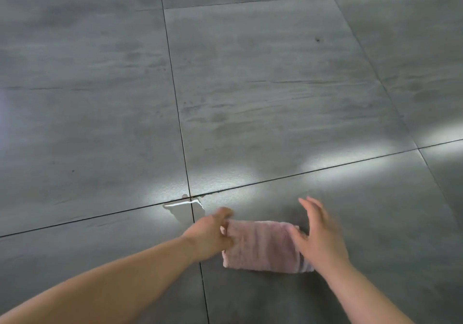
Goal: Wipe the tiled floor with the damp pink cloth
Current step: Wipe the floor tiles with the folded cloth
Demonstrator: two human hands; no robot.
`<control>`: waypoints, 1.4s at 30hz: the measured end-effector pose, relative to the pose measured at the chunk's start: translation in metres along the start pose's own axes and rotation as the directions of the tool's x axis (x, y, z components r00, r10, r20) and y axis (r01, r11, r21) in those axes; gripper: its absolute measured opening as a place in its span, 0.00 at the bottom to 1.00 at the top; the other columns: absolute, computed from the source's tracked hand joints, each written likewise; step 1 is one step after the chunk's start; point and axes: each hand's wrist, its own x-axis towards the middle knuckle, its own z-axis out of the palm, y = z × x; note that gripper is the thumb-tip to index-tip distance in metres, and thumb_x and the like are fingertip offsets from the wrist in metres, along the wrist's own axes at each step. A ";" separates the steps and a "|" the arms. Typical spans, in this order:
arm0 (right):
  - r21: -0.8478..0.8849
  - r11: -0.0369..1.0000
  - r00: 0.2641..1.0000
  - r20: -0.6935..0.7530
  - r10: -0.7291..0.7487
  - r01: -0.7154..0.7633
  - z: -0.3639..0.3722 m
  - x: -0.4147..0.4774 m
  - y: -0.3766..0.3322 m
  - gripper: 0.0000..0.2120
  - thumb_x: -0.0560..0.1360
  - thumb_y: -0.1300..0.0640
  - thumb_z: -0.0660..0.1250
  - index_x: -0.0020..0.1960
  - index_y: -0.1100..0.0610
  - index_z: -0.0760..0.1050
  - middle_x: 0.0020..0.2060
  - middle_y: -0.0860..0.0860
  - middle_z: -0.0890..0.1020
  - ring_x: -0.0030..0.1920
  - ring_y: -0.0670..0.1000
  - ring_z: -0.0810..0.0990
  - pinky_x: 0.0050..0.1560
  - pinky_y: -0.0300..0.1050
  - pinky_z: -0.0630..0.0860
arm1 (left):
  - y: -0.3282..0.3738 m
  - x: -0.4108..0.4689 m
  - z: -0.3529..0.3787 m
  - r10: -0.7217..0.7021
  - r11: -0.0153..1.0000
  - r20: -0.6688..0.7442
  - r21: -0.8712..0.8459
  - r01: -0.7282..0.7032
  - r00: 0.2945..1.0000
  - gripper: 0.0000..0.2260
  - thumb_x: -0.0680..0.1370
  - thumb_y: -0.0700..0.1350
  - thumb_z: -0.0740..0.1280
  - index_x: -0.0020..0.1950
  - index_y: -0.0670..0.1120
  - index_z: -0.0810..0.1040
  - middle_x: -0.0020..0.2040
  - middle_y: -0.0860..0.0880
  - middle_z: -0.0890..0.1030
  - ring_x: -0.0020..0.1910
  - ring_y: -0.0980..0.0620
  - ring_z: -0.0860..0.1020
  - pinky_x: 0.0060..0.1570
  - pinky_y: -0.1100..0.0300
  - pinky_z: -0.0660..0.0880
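Observation:
A folded pink cloth (263, 247) lies flat on the grey tiled floor (275, 85), low in the view and right of centre. My left hand (213, 233) pinches the cloth's left edge between thumb and fingers. My right hand (318, 233) hovers over the cloth's right end with its fingers spread and blurred by motion; it covers that end, and I cannot tell whether it touches the cloth.
A small puddle of water (184, 209) glints at the crossing of two dark grout lines, just left of my left hand. Faint streaks and small dark specks (317, 40) mark the large tile beyond. Patches of light reflect off the floor.

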 end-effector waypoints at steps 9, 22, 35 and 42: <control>-0.459 0.629 0.732 0.072 -0.678 0.628 0.078 0.012 0.029 0.28 0.63 0.48 0.55 0.64 0.48 0.64 0.76 0.52 0.41 0.76 0.57 0.46 0.68 0.57 0.49 | -0.117 -0.067 -0.043 -0.115 0.881 -0.412 0.377 0.284 0.904 0.28 0.71 0.59 0.55 0.69 0.49 0.63 0.69 0.46 0.71 0.68 0.49 0.70 0.67 0.59 0.54; -0.358 0.625 0.667 -0.007 -0.745 0.694 0.159 0.040 -0.164 0.26 0.61 0.52 0.53 0.59 0.39 0.64 0.63 0.52 0.67 0.62 0.57 0.66 0.65 0.57 0.64 | -0.166 -0.073 -0.048 -0.431 0.830 -0.257 0.262 0.492 0.865 0.47 0.73 0.59 0.63 0.71 0.46 0.29 0.75 0.48 0.32 0.74 0.47 0.33 0.74 0.48 0.40; -0.363 0.835 0.849 -0.175 -0.498 0.414 0.144 0.042 -0.153 0.23 0.61 0.53 0.54 0.56 0.47 0.69 0.58 0.58 0.72 0.61 0.64 0.65 0.49 0.63 0.76 | -0.167 -0.076 -0.053 -0.418 0.826 -0.220 0.311 0.470 0.881 0.47 0.73 0.55 0.65 0.71 0.46 0.30 0.75 0.48 0.32 0.75 0.47 0.35 0.75 0.50 0.44; -0.438 0.764 0.818 -0.102 -0.566 0.474 0.119 0.050 -0.075 0.25 0.62 0.56 0.51 0.58 0.52 0.67 0.59 0.58 0.76 0.63 0.61 0.71 0.63 0.57 0.64 | -0.173 -0.088 -0.050 -0.348 0.867 -0.334 0.240 0.436 0.876 0.47 0.70 0.58 0.66 0.73 0.49 0.33 0.76 0.48 0.34 0.75 0.50 0.36 0.75 0.54 0.41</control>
